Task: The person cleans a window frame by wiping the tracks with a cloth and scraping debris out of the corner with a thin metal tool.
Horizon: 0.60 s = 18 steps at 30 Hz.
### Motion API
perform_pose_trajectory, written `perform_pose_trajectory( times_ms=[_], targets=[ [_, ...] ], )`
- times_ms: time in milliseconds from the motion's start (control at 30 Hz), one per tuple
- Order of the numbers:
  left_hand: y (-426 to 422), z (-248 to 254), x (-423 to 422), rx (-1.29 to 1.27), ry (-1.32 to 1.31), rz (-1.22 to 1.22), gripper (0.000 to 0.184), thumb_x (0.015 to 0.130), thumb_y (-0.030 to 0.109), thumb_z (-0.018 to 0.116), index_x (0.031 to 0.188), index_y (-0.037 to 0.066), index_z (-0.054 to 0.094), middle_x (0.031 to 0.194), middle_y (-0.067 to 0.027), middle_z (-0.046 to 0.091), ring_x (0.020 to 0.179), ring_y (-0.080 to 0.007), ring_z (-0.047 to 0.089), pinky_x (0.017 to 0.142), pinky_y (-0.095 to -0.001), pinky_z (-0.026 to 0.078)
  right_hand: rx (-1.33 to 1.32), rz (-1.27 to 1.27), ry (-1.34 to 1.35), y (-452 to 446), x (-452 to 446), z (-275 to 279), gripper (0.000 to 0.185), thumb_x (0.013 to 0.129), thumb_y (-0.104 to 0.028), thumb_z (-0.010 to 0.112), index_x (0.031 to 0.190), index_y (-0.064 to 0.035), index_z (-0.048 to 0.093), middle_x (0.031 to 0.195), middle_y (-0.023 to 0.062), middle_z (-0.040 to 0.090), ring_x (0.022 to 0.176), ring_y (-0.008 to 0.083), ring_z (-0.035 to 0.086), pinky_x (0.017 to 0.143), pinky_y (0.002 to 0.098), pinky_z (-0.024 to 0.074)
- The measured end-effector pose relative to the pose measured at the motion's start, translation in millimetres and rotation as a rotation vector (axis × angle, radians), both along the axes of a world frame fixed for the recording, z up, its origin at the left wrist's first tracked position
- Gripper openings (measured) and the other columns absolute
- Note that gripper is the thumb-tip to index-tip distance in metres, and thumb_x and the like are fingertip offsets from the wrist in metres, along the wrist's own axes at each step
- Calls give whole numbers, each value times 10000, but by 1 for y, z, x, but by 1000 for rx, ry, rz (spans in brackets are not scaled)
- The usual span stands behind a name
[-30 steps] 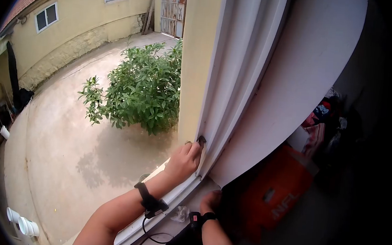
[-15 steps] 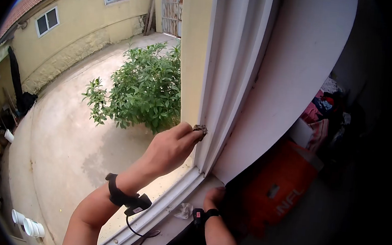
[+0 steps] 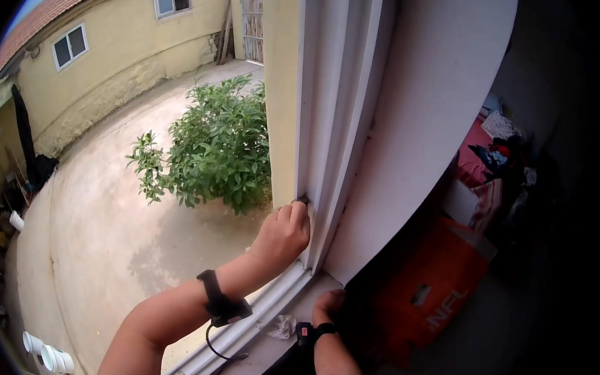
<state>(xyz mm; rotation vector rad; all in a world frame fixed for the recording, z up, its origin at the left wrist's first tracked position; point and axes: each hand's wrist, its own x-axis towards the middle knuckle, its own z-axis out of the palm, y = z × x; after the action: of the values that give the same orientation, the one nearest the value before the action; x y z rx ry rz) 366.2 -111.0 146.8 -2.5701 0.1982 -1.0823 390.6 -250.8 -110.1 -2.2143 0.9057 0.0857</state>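
Note:
My left hand (image 3: 283, 234) is closed in a pinch at the white window frame (image 3: 330, 119), low on its upright side. Between its fingers is a small dark crumpled wad (image 3: 302, 200), mostly hidden by the fingers and pressed to the frame's inner edge. Lower down, my right hand (image 3: 327, 307) rests at the inner corner of the windowsill (image 3: 264, 357); its fingers are in shadow and I cannot make out how they are bent. Both wrists wear black straps with small devices. A crumpled white tissue or piece of plastic (image 3: 283, 326) lies on the sill.
Beyond the opening are a concrete yard, a leafy green bush (image 3: 219, 146) and white buckets (image 3: 54, 358). On the dark indoor side lie an orange bag (image 3: 440, 283) with white letters and a heap of clothes (image 3: 497, 150). A thin black cable (image 3: 220, 354) hangs from my left wrist.
My left hand has moved down along the frame and turned, its knuckles now facing up, with the wad still in its fingers. The right hand stays at the sill corner. The view has shifted slightly.

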Motion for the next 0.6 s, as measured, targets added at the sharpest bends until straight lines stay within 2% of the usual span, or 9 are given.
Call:
perform_pose_trajectory(
  times_ms=[67, 167, 233, 267, 333, 467, 500, 533, 600],
  targets=[
    [2, -23, -3, -78, 218, -21, 97, 620, 58, 514, 672, -11, 557, 794, -111, 461, 699, -216, 500, 560, -297, 442, 46, 11, 16, 1, 2, -4, 455, 905, -324, 231, 917, 13, 537, 932, 278, 565, 902, 417, 540, 791, 452, 441],
    [3, -22, -20, -271, 593, -54, 109, 716, 38, 482, 765, -45, 534, 836, -139, 469, 750, -272, 526, 605, -352, 455, 55, 14, -71, 1, 0, -16, 443, 908, -301, 228, 921, 18, 534, 939, 271, 564, 902, 405, 541, 790, 440, 444],
    [13, -17, -26, -424, 553, -220, 127, 758, 66, 476, 823, -18, 545, 832, -123, 479, 747, -269, 538, 605, -350, 460, 155, 56, -46, -1, -5, 9, 435, 909, -282, 229, 916, 25, 538, 949, 261, 564, 908, 395, 538, 791, 430, 442],
    [17, -5, -30, -498, 530, -282, 135, 770, 82, 485, 852, -1, 552, 829, -116, 482, 735, -264, 541, 600, -348, 460, 58, 59, -96, 0, 0, -17, 432, 908, -277, 236, 907, 29, 541, 937, 261, 566, 895, 399, 540, 778, 434, 445],
    [14, 67, -42, -421, 447, -322, 136, 767, 93, 532, 886, 40, 568, 819, -101, 483, 669, -250, 534, 565, -340, 453, -57, 45, -143, 2, 3, -39, 423, 904, -267, 250, 889, 34, 546, 918, 263, 571, 876, 403, 545, 758, 436, 451],
    [34, 165, -40, -291, -48, -391, 245, 699, -14, 613, 929, 71, 606, 835, -72, 467, 645, -198, 553, 534, -304, 464, -139, 3, -189, 5, 10, -51, 410, 892, -261, 272, 869, 41, 549, 893, 276, 573, 849, 407, 554, 740, 441, 454],
    [39, 184, -34, -327, -154, -405, 224, 713, -28, 601, 918, 63, 610, 868, -69, 476, 634, -158, 565, 531, -276, 471, -132, 10, -205, 6, 10, -45, 410, 892, -261, 272, 869, 41, 549, 893, 276, 573, 849, 407, 554, 740, 441, 454],
    [41, 208, -27, -243, -315, -448, 202, 729, -13, 596, 913, 71, 601, 870, -76, 471, 612, -163, 554, 494, -288, 467, -80, -11, -181, 6, 7, -37, 409, 889, -261, 278, 862, 43, 550, 892, 278, 572, 836, 408, 558, 729, 444, 457],
    [45, 245, -13, -215, -460, -449, 167, 759, 15, 584, 922, 50, 601, 872, -77, 482, 614, -175, 560, 515, -286, 471, -25, -28, -172, 5, 1, -11, 407, 885, -262, 283, 856, 44, 550, 890, 280, 572, 823, 409, 561, 717, 447, 459]
  ],
)
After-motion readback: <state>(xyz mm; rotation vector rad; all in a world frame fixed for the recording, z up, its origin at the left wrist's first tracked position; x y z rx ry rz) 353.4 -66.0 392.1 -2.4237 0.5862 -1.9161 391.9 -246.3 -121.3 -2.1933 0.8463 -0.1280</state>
